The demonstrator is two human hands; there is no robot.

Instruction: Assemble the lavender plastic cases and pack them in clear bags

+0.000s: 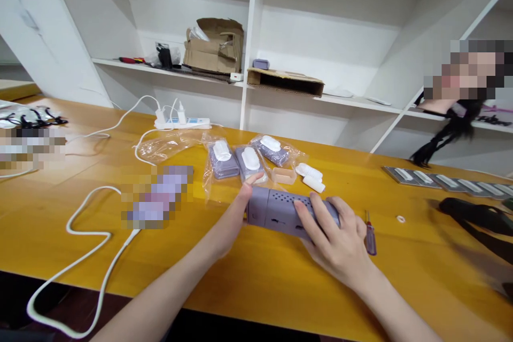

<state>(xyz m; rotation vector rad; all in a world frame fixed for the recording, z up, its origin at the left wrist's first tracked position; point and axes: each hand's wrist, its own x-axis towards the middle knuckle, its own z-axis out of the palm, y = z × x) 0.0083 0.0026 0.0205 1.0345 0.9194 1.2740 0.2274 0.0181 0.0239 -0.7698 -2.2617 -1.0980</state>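
Because the left hand sits at the left end of a purple case, most of its fingers are hidden, and the underside of the case cannot be seen. The right hand covers much of the right end, with its thumb out of sight. A phone-like object to the left is masked by coarse blocks, as is part of the person at the far right; a black strapped item is cut off by the right edge.

The right fingers are slightly apart, bent over the perforated face and clamped on the case. One left digit stretches past its far left corner; how tightly the other left fingers close, I cannot tell.

The case is held above the middle of the orange-brown desk. Just beyond it are three bagged purple blocks with white tops, a peach-coloured frame and some white pieces. A screwdriver lies right of the right hand, near a small ring. A white cable loops on the left. Farther off, white shelving carries a crumpled cardboard box.
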